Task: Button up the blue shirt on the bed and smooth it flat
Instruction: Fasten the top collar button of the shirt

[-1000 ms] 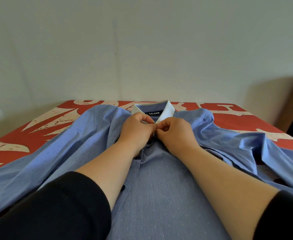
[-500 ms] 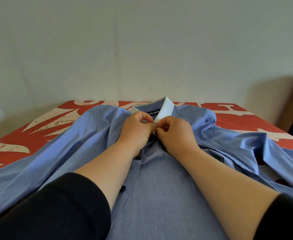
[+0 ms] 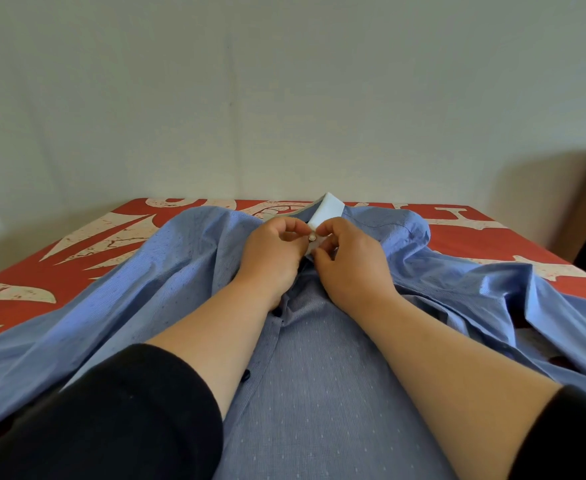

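Both hands pinched the collar [image 3: 329,211] at the shirt's [image 3: 319,393] 12 o'clock end, left hand [image 3: 272,252] apparently feeding the button [image 3: 312,238] toward the right hand [image 3: 348,261].

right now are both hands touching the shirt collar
Touching. The head view shows the left hand and right hand pinching the white-lined collar of the blue shirt at a small button.

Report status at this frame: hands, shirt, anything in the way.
Left hand and right hand both pinching at the white collar, small button between fingertips. Blue shirt on the bed, sleeves rumpled. Nothing in the way.
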`<state>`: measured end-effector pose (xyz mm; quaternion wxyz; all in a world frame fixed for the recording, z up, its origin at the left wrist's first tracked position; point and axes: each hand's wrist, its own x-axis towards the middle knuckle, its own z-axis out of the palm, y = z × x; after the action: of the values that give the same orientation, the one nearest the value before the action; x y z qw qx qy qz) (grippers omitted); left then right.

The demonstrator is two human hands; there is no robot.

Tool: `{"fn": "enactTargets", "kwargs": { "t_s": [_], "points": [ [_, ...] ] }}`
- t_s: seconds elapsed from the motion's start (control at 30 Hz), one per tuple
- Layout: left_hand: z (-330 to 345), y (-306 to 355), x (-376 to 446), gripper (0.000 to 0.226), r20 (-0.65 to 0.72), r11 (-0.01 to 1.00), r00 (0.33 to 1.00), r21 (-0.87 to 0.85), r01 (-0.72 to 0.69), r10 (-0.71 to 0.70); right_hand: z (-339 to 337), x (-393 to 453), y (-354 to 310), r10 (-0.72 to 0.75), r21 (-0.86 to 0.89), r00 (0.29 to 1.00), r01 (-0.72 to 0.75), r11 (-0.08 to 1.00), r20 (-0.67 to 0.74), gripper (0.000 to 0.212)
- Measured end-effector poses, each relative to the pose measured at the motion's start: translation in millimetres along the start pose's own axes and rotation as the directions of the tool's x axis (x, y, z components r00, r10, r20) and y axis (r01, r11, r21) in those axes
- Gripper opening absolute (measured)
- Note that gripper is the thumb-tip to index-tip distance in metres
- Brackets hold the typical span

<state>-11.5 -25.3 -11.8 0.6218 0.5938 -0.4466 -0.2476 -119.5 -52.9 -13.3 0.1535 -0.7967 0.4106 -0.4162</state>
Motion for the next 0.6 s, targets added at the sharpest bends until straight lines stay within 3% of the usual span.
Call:
{"fn": "enactTargets", "kwargs": {
  "t_s": [0.3, 0.43, 0.6],
  "points": [
    [-1.3, 3.6, 2.7, 0.023, 0.027, 1.0, 1.0, 0.015, 0.008, -0.009, -6.3, 1.1, -2.5, 0.009, -0.115, 0.998, -0.016, 0.993, -0.065, 0.024],
    [-4.0, 4.3, 4.6, 0.038, 0.08, 0.998, 0.996, 0.066, 0.022, -0.027, -15.0, 1.1, -7.3, 0.014, -0.291, 1.0, -0.02, 0.957, -0.021, 0.028],
    [-10.9, 5.9, 4.0, 0.045, 0.202, 0.986, 0.979, 0.165, -0.012, -0.022, -27.4, 4.4, -11.1, 0.062, -0.564, 0.994, 0.002, 0.826, 0.094, 0.006]
  ]
}}
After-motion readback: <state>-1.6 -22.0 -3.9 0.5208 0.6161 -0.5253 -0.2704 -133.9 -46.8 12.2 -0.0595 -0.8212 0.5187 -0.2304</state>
